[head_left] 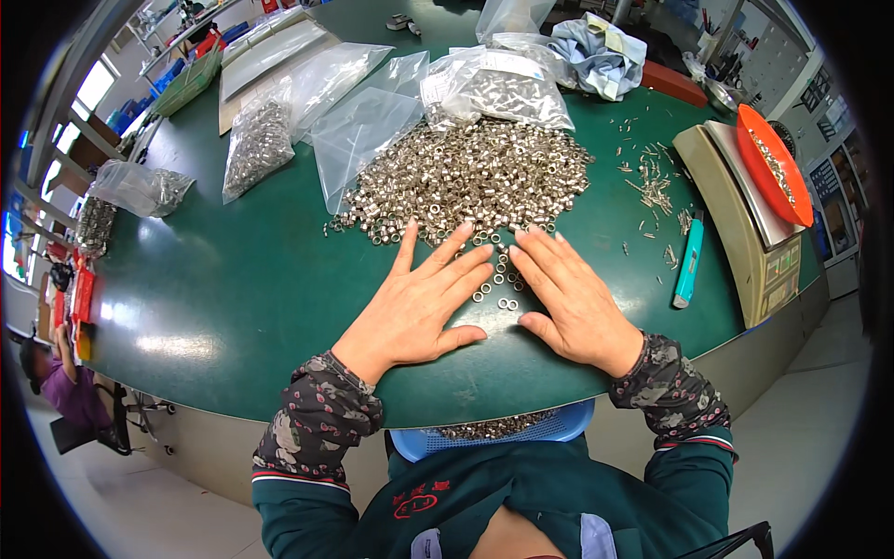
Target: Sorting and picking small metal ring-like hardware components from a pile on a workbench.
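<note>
A broad heap of small shiny metal rings (466, 172) covers the middle of the green table (223, 270). At its near edge my left hand (419, 303) lies flat with fingers spread, the fingertips touching the closest rings. My right hand (577, 303) rests opposite, fingers stretched toward the heap and thumb apart. Neither hand grasps anything. Between them several loose rings (503, 304) lie singly on the tabletop. Below the table edge, in front of my body, a blue plastic basket (414, 445) holds more small metal pieces.
Clear plastic bags of metal parts (261, 140) lie behind and left of the heap. On the right are scattered metal pins (652, 191), a teal utility knife (689, 265) and a scale (736, 205) bearing an orange dish (768, 154). A person (74, 391) sits far left.
</note>
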`<state>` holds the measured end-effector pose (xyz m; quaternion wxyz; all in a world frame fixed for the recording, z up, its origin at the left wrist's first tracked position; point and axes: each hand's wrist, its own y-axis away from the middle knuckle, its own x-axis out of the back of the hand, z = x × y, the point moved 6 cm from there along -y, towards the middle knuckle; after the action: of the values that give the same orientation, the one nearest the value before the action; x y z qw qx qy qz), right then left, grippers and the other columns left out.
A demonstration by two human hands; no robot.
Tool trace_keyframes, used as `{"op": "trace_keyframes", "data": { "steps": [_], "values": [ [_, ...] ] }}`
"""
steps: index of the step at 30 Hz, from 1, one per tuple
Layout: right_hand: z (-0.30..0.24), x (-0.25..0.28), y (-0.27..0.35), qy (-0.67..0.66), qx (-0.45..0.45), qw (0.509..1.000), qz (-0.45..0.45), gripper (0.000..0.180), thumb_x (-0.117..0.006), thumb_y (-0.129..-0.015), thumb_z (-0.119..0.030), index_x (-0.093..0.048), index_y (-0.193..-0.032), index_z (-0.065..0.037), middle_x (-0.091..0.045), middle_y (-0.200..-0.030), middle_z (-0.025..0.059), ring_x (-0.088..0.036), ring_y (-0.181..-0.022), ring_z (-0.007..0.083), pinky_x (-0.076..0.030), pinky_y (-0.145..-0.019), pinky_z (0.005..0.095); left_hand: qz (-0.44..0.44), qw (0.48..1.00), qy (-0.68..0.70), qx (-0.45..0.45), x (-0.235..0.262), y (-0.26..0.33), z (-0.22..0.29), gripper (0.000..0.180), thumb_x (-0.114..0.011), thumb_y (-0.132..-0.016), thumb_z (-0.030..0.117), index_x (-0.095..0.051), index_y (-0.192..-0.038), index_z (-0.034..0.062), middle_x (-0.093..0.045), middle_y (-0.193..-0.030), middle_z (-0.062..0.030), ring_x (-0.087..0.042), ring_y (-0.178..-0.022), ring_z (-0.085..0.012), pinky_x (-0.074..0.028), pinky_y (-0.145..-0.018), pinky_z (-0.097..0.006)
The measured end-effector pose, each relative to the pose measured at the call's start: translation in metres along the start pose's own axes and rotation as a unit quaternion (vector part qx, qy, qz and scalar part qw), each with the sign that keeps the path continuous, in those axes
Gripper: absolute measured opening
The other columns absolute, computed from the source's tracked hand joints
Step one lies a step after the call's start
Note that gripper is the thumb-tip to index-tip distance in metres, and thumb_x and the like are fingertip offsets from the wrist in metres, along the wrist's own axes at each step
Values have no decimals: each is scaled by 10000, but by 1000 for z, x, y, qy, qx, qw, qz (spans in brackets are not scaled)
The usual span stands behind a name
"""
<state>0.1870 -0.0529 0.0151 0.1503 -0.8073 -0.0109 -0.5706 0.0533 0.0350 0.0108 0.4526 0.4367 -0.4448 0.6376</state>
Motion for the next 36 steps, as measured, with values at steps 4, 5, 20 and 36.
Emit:
{"op": "trace_keyframes", "data": {
  "steps": [4,5,20,36],
  "values": [
    [7,0,-13,57,-8,997,46,673,-630,-844,-371,-412,-1373,-18,-313,-1469,196,-235,-1395,381,-231,-1127,491,26,999,-2,39,7,4,-6,750,-633,-795,474,-412,-1399,88,-350,-1492,-72,-200,-1433,-291,-44,-1124,-608],
    [8,-1,-16,70,-6,996,54,669,-625,-845,-386,-421,-1369,-24,-310,-1472,195,-223,-1400,378,-223,-1130,491,25,998,-5,55,8,7,-8,765,-617,-805,490,-389,-1415,88,-325,-1506,-79,-189,-1436,-295,-45,-1124,-605],
    [-4,-4,4,23,18,999,-23,670,-609,-853,-387,-428,-1346,28,-361,-1437,201,-267,-1390,352,-226,-1131,489,-86,996,20,4,-9,18,15,903,-474,-836,658,-269,-1466,44,-234,-1542,-118,-154,-1446,-287,-32,-1130,-592],
    [-9,-2,18,-34,31,998,-37,688,-635,-842,-353,-403,-1358,39,-362,-1434,223,-331,-1354,363,-282,-1116,466,-79,996,43,-25,-10,14,19,915,-502,-834,641,-245,-1475,42,-267,-1532,-100,-198,-1436,-267,-29,-1137,-586]
  ]
}}
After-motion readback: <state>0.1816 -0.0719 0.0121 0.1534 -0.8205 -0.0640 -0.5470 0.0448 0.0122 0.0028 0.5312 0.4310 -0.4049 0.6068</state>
